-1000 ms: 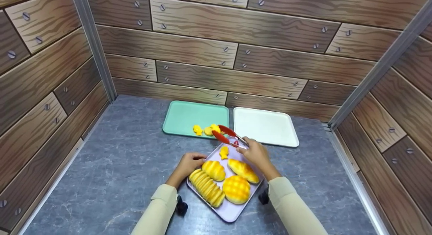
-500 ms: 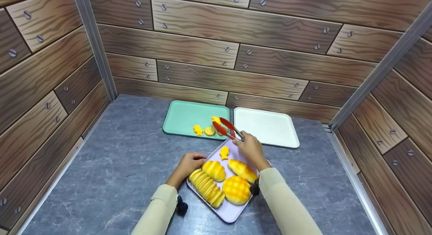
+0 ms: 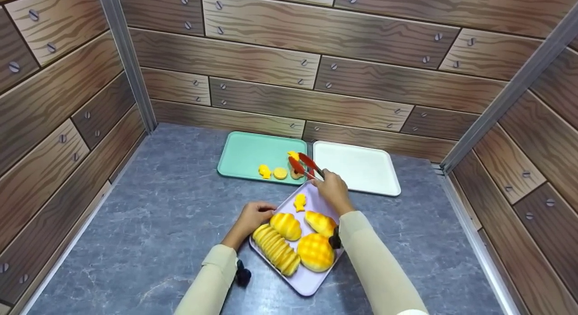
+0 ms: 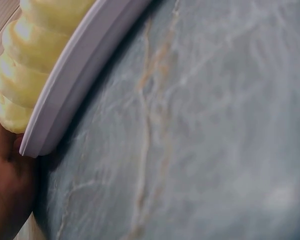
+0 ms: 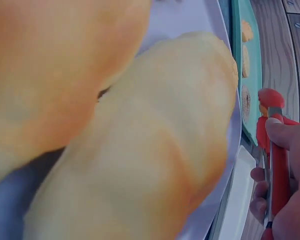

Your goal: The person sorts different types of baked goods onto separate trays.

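On my head view the right hand (image 3: 333, 192) grips a pair of metal tongs with red ends (image 3: 309, 162), their tips reaching over the near right part of a mint-green rectangular tray (image 3: 246, 154). A small yellow piece (image 3: 292, 155) shows at those tips (from my seat I cannot tell whether it is pinched). Close by on that tray I make out a brown ring-shaped doughnut (image 3: 296, 174), then a flat yellow disc (image 3: 280, 173) and, farther left, a yellow fish-shaped piece (image 3: 264, 171).

The left hand (image 3: 253, 218) holds the far left edge of a lilac rectangular tray (image 3: 307, 285), set cornerwise on the grey marbled surface (image 3: 158, 224). On it I see a ridged yellow loaf (image 3: 276, 250) at the left, a striped plump bun (image 3: 286, 226) beside that, a round checked bun (image 3: 316, 252) nearer, an oblong golden bread (image 3: 319, 222) at the right and a second yellow fish-shaped piece (image 3: 300, 202) toward the far corner. A white rectangular tray (image 3: 356, 166) lies just right of the green one.
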The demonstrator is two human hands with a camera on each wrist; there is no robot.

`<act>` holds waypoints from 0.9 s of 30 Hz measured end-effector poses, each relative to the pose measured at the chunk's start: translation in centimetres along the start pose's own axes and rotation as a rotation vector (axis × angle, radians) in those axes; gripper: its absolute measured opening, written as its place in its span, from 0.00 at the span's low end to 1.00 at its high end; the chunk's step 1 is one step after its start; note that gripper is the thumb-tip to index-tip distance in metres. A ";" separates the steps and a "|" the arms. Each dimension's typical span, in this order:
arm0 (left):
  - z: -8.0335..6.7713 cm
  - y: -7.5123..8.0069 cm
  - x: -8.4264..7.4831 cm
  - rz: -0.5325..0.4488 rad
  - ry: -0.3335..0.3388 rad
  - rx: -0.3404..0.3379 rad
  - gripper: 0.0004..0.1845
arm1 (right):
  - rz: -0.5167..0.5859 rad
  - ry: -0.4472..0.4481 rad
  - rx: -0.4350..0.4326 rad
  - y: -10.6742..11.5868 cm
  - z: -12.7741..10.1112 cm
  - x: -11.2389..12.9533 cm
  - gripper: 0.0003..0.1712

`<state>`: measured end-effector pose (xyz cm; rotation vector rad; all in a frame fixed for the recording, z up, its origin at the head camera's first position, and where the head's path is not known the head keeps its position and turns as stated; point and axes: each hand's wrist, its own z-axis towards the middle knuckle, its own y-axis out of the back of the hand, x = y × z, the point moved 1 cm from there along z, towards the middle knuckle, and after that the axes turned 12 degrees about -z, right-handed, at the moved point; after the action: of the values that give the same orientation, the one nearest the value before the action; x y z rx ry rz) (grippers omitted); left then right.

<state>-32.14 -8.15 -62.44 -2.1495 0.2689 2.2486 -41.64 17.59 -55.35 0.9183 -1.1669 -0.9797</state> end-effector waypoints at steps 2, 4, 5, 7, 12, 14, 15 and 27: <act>-0.1 0.0 0.2 0.000 0.006 0.000 0.10 | -0.024 -0.005 0.003 -0.1 0.1 0.2 0.21; -0.2 0.0 0.3 0.000 0.013 0.001 0.10 | -0.046 -0.014 0.010 -0.2 0.2 0.5 0.21; -0.2 0.0 0.4 0.000 0.010 0.004 0.10 | -0.056 -0.019 0.011 -0.2 0.3 0.6 0.22; -0.2 0.0 0.3 -0.002 0.004 0.005 0.10 | -0.078 -0.025 0.008 -0.3 0.5 0.9 0.22; -0.1 0.0 0.1 -0.022 0.003 0.006 0.10 | -0.104 -0.028 -0.008 -0.4 0.9 1.3 0.24; -0.1 0.0 0.0 -0.032 0.013 0.007 0.10 | -0.094 -0.033 -0.011 -0.4 0.9 1.4 0.24; -0.1 0.0 0.0 -0.031 0.016 0.008 0.10 | -0.084 -0.038 -0.010 -0.3 0.9 1.4 0.25; 0.2 -0.1 -0.3 -0.021 0.008 0.001 0.10 | -0.039 0.004 -0.036 1.4 -0.8 0.3 0.30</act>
<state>-32.27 -7.98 -62.20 -2.1507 0.2463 2.2287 -40.68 17.83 -54.06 0.9168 -1.1283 -1.0272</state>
